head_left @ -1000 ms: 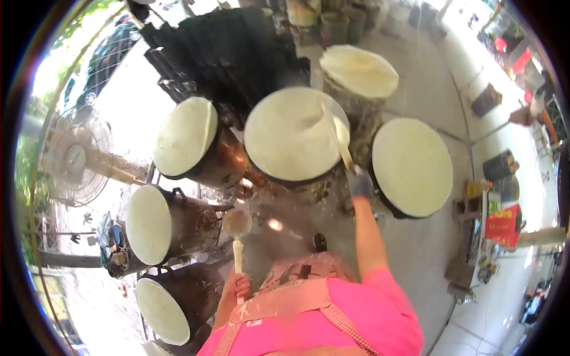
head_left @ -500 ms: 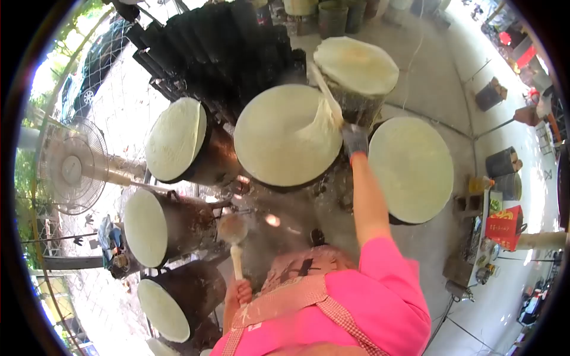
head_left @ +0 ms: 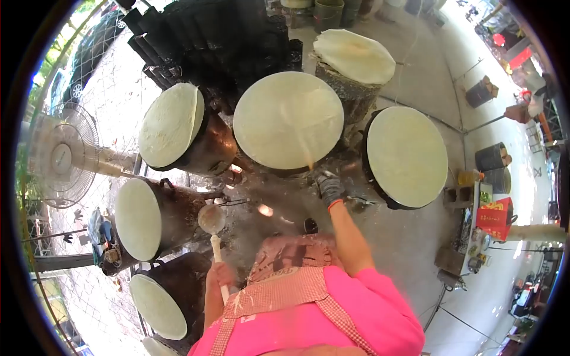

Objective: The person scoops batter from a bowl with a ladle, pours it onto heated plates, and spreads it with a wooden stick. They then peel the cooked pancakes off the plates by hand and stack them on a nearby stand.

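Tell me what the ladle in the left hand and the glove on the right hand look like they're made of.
Ladle: the handle looks like pale wood or light plastic, matte; the round bowl looks like dull metal, coated with batter, so I can't be sure. The left hand grips the handle. Glove on the right hand: grey knitted fabric by its soft, matte look, with a red cuff edge.

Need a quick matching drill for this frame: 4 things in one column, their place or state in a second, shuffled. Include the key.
Things:
1. left hand
2. right hand
3. fan
4. red box

States or places:
A. far left, beside the mesh fence
B. gloved, at the near edge of the centre round sheet
C. grips the ladle handle
D. far right, on the floor

Pairs: 1-C, 2-B, 3-A, 4-D
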`<state>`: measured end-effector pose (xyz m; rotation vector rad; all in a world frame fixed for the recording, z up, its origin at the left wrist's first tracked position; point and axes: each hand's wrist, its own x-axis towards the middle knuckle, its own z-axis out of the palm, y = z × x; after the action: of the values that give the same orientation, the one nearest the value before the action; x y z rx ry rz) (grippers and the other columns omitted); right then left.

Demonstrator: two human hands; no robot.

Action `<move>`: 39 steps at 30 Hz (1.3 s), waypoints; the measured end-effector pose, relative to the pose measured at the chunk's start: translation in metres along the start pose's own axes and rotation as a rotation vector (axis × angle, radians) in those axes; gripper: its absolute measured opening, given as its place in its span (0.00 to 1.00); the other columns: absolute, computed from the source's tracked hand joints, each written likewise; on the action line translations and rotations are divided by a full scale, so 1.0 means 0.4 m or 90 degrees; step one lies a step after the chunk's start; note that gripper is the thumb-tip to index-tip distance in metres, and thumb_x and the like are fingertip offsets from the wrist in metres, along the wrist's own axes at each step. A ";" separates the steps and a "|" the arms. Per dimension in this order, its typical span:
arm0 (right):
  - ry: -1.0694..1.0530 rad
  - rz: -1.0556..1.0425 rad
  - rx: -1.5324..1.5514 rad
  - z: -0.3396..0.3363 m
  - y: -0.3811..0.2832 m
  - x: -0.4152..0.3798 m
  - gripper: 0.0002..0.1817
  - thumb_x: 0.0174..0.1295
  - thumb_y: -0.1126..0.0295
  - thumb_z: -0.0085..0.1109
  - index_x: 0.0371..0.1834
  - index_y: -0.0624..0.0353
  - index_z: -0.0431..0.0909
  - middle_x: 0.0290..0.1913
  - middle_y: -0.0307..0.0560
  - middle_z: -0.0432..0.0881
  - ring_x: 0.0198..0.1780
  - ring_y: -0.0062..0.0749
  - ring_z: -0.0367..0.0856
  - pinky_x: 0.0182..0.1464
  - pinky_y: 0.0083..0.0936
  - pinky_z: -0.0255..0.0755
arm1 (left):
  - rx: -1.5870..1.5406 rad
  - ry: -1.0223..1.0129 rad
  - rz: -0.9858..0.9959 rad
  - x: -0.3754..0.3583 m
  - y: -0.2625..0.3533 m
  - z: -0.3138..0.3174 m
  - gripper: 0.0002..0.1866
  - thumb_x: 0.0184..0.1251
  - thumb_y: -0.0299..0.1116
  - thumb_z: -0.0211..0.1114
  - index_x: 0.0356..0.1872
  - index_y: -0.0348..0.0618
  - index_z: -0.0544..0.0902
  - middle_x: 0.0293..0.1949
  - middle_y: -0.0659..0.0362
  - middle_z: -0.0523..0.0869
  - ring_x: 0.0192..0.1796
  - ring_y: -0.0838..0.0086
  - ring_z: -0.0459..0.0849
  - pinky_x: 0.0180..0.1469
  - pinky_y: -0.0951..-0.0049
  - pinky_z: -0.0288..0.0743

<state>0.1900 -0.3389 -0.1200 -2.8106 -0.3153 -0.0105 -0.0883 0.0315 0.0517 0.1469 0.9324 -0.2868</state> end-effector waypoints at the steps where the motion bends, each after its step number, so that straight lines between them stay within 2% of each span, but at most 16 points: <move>1: 0.005 0.037 0.111 0.022 0.010 -0.018 0.10 0.56 0.70 0.43 0.32 0.56 0.78 0.28 0.45 0.79 0.33 0.35 0.78 0.40 0.27 0.71 | -0.035 -0.015 -0.025 0.009 0.009 -0.011 0.13 0.64 0.30 0.45 0.18 0.46 0.61 0.12 0.66 0.58 0.10 0.84 0.56 0.10 0.83 0.54; 4: 0.090 0.161 0.456 0.019 0.039 0.045 0.12 0.58 0.70 0.41 0.28 0.56 0.77 0.27 0.47 0.79 0.33 0.37 0.78 0.39 0.29 0.70 | -0.117 -0.147 -0.116 0.038 0.045 -0.067 0.14 0.64 0.32 0.45 0.17 0.46 0.61 0.12 0.66 0.60 0.10 0.83 0.58 0.11 0.83 0.56; 6: 0.223 0.275 0.686 -0.078 0.083 0.133 0.13 0.59 0.65 0.42 0.28 0.56 0.77 0.27 0.49 0.80 0.32 0.41 0.78 0.39 0.33 0.71 | -0.126 -0.062 -0.116 0.048 0.060 -0.076 0.19 0.64 0.44 0.48 0.14 0.49 0.62 0.11 0.67 0.58 0.10 0.81 0.59 0.10 0.81 0.53; 9: 0.023 0.354 0.047 -0.240 -0.003 0.221 0.15 0.58 0.58 0.43 0.31 0.54 0.78 0.29 0.52 0.80 0.33 0.46 0.78 0.38 0.38 0.71 | -0.132 -0.101 -0.125 0.072 0.063 -0.038 0.19 0.64 0.42 0.48 0.14 0.49 0.61 0.11 0.67 0.58 0.09 0.82 0.59 0.09 0.81 0.52; 14: 0.094 -0.059 -0.042 -0.287 0.002 0.133 0.15 0.55 0.54 0.46 0.28 0.50 0.79 0.20 0.50 0.77 0.25 0.46 0.76 0.29 0.40 0.69 | -0.057 -0.051 -0.159 0.199 0.130 0.056 0.21 0.64 0.43 0.46 0.11 0.51 0.59 0.08 0.68 0.55 0.07 0.81 0.54 0.08 0.79 0.49; 15: 0.073 -0.047 0.008 -0.225 0.084 0.134 0.15 0.56 0.54 0.46 0.33 0.49 0.78 0.21 0.50 0.78 0.26 0.46 0.76 0.29 0.38 0.69 | -0.046 -0.075 -0.161 0.241 0.150 0.079 0.22 0.64 0.46 0.45 0.11 0.51 0.58 0.08 0.68 0.56 0.07 0.80 0.54 0.08 0.79 0.48; 16: -0.073 0.197 0.020 -0.322 0.033 0.140 0.16 0.55 0.53 0.47 0.36 0.49 0.77 0.22 0.50 0.79 0.27 0.46 0.78 0.31 0.36 0.71 | 0.024 -0.056 -0.131 0.271 0.160 0.133 0.21 0.64 0.45 0.45 0.11 0.51 0.58 0.08 0.68 0.56 0.07 0.81 0.53 0.07 0.79 0.47; 18: -0.055 0.393 -0.012 -0.230 0.057 0.110 0.18 0.54 0.53 0.47 0.41 0.50 0.76 0.27 0.50 0.80 0.33 0.45 0.79 0.35 0.36 0.72 | 0.111 -0.069 -0.090 0.340 0.174 0.232 0.20 0.62 0.39 0.48 0.11 0.51 0.58 0.08 0.68 0.55 0.07 0.81 0.54 0.07 0.79 0.47; 20: -0.086 0.126 -0.139 -0.235 0.013 0.059 0.18 0.54 0.53 0.47 0.43 0.49 0.75 0.32 0.52 0.80 0.38 0.44 0.78 0.39 0.37 0.71 | 0.230 -0.124 -0.026 0.390 0.164 0.337 0.13 0.60 0.30 0.51 0.17 0.50 0.60 0.10 0.68 0.58 0.08 0.85 0.55 0.06 0.83 0.49; 26: 0.057 0.301 -0.090 -0.166 0.046 -0.046 0.21 0.57 0.49 0.43 0.37 0.54 0.77 0.23 0.49 0.79 0.24 0.45 0.77 0.25 0.37 0.70 | 0.273 -0.080 0.146 0.448 0.025 0.573 0.07 0.57 0.24 0.49 0.26 0.45 0.61 0.13 0.67 0.59 0.10 0.85 0.56 0.07 0.85 0.50; 28: 0.219 0.054 -0.135 0.049 0.082 -0.092 0.20 0.56 0.50 0.45 0.32 0.54 0.78 0.19 0.47 0.77 0.22 0.43 0.76 0.24 0.36 0.69 | 0.334 -0.048 0.151 0.500 -0.027 0.588 0.09 0.57 0.24 0.48 0.32 0.52 0.61 0.16 0.66 0.59 0.13 0.85 0.57 0.10 0.85 0.51; 31: 0.099 0.159 -0.291 0.152 -0.031 -0.142 0.15 0.54 0.54 0.49 0.31 0.52 0.79 0.19 0.44 0.76 0.19 0.40 0.74 0.22 0.35 0.68 | 0.279 -0.060 0.029 0.545 -0.058 0.589 0.10 0.57 0.28 0.51 0.22 0.47 0.59 0.13 0.67 0.56 0.11 0.84 0.55 0.10 0.84 0.50; 33: 0.059 0.185 -0.256 0.042 -0.131 -0.175 0.15 0.53 0.54 0.51 0.33 0.52 0.79 0.19 0.44 0.76 0.18 0.37 0.72 0.22 0.33 0.66 | 0.087 -0.193 -0.223 0.434 0.017 0.560 0.16 0.59 0.33 0.52 0.14 0.51 0.58 0.10 0.68 0.57 0.09 0.84 0.54 0.08 0.84 0.47; 34: 0.119 0.083 -0.172 -0.108 -0.177 -0.184 0.14 0.53 0.55 0.52 0.33 0.51 0.79 0.20 0.44 0.76 0.18 0.37 0.72 0.22 0.33 0.66 | 0.322 -0.261 -0.130 0.399 0.051 0.462 0.09 0.63 0.35 0.47 0.23 0.49 0.66 0.09 0.69 0.57 0.07 0.84 0.53 0.07 0.84 0.47; 36: 0.207 -0.058 -0.081 -0.193 -0.211 -0.164 0.13 0.53 0.55 0.53 0.34 0.50 0.79 0.21 0.45 0.75 0.19 0.36 0.72 0.22 0.31 0.65 | 0.350 -0.088 0.103 0.229 0.027 0.386 0.12 0.67 0.34 0.41 0.49 0.66 0.61 0.10 0.68 0.57 0.06 0.84 0.51 0.04 0.84 0.47; 39: 0.226 -0.101 -0.165 -0.145 -0.255 -0.185 0.11 0.54 0.58 0.54 0.32 0.51 0.79 0.20 0.46 0.74 0.20 0.37 0.72 0.23 0.31 0.65 | 0.226 -0.101 -0.051 0.200 0.068 0.293 0.09 0.67 0.37 0.43 0.47 0.63 0.66 0.13 0.67 0.58 0.08 0.85 0.54 0.05 0.86 0.48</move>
<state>0.0974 -0.2781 -0.0367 -2.9500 -0.4776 -0.6191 0.0553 0.0141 0.0564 0.4079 0.7255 -0.5292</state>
